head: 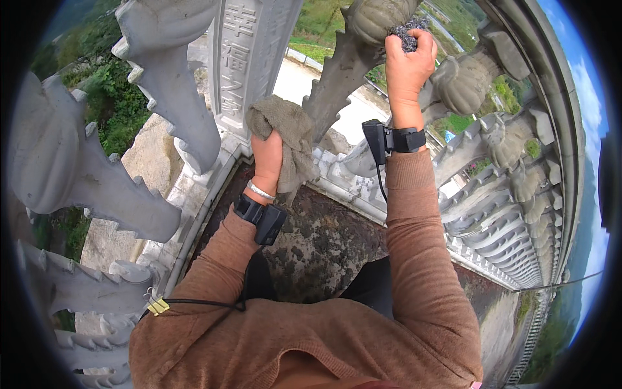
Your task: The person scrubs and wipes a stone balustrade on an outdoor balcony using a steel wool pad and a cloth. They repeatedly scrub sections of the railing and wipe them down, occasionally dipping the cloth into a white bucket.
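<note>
My left hand (267, 155) grips a grey-brown cloth (286, 129), which hangs down over the fingers beside a carved post (238, 63). Up at the right, my right hand (410, 61) is closed on a scouring pad of tangled metallic-looking strands (409, 34). The pad lies against or very near the bulbous top of a grey baluster (376, 22); whether it touches is hard to tell. The scalloped shaft of that baluster (335, 80) slopes down between my two hands.
More balusters (459, 85) run off to the right under a curved handrail (559, 97), and others (189, 112) stand at the left. A low ledge (194, 194) borders the stained floor (320, 243). A black cable (204, 302) with a yellow clip crosses my left sleeve.
</note>
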Motion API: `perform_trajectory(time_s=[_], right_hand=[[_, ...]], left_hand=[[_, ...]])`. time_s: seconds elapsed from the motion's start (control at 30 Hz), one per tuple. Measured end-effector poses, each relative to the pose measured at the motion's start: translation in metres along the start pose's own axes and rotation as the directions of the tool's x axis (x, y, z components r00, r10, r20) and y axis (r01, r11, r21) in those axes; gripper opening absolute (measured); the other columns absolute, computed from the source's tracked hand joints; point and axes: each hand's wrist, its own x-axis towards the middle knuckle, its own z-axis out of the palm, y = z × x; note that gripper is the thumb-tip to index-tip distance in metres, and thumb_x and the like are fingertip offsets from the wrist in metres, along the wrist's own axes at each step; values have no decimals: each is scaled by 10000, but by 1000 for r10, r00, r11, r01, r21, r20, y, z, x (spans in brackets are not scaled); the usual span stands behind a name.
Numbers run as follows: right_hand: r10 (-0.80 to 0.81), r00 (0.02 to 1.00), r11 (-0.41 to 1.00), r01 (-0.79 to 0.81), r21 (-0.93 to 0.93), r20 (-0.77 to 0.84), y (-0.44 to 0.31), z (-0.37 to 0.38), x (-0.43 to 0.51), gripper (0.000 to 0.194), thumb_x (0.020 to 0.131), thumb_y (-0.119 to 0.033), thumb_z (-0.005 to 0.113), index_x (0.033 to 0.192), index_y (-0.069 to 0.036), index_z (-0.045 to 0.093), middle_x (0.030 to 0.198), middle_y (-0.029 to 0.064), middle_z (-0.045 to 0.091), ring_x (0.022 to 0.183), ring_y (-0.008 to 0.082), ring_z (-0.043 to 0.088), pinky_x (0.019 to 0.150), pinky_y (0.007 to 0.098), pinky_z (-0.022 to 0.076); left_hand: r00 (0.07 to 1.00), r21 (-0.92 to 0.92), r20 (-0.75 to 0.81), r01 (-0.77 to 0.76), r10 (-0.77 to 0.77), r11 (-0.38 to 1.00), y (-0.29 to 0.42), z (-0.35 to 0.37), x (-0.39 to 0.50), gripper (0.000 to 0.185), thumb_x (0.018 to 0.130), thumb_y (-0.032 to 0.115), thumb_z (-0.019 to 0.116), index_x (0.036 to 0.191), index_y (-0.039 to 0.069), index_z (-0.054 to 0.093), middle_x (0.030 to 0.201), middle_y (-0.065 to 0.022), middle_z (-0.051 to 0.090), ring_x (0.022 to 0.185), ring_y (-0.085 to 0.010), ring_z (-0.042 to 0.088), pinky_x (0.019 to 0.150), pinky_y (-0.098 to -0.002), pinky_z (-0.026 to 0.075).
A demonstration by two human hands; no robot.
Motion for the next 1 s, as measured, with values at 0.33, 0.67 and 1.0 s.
perform_trajectory(time_s=[0.33, 0.67, 1.0], right_hand=[[163, 986, 985, -164, 61, 10, 2, 7, 0, 282, 691, -162, 708, 919, -52, 585, 964, 144, 579, 957, 311, 558, 863, 395, 450], [66, 996, 996, -62, 71, -55, -11, 13, -5, 275, 681, -175, 727, 909, -69, 613, 1110, 216, 530, 1078, 386, 498, 922, 442, 425], [37, 998, 999, -38, -25, -54, -36, 3, 9, 243, 659, -155, 685, 880, -84, 614, 1143, 182, 518, 1065, 365, 496, 904, 455, 411]], left_hand=[[999, -27, 23, -22, 22, 999, -4, -6, 3, 297, 915, 136, 580, 1136, -62, 589, 1156, -91, 634, 1033, -183, 582, 902, -324, 451], [993, 101, -8, -115, 116, 988, -2, 4, 0, 294, 929, 160, 569, 1126, -57, 599, 1139, -100, 642, 1032, -200, 589, 886, -342, 455], [997, -13, -38, -66, 65, 998, -1, 4, 0, 266, 909, 124, 576, 1079, -78, 613, 1066, -96, 666, 974, -194, 608, 853, -334, 469]])
